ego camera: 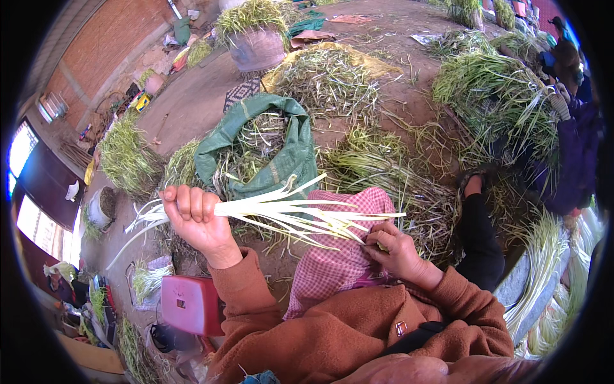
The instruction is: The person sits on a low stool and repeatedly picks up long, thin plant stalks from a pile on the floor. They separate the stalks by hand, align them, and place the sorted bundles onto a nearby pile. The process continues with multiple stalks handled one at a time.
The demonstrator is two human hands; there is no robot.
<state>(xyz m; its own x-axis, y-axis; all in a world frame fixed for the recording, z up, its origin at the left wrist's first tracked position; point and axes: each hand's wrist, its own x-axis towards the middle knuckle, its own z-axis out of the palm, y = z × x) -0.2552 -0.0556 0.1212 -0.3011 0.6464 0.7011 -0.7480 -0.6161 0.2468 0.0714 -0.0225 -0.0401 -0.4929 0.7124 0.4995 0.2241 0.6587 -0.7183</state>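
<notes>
My left hand is closed in a fist around a bunch of pale, blanched chive-like stalks. The bunch lies nearly level across my front, and its cut-looking ends fan out to the right. Thin tails of stalk stick out behind the fist. At the right tips, my right hand has its fingers pinched together at a stalk's end, with a yellowish bit showing between them. Under the stalks, a pink checked cloth covers my lap. Just beyond it stands a green woven sack, rolled open and holding plant scraps.
Loose greens lie on the dirt floor ahead. A red plastic stool stands at my left. To the right, a grey basin holds long pale stalks. Another person is at the far right, beside a tall heap of greens.
</notes>
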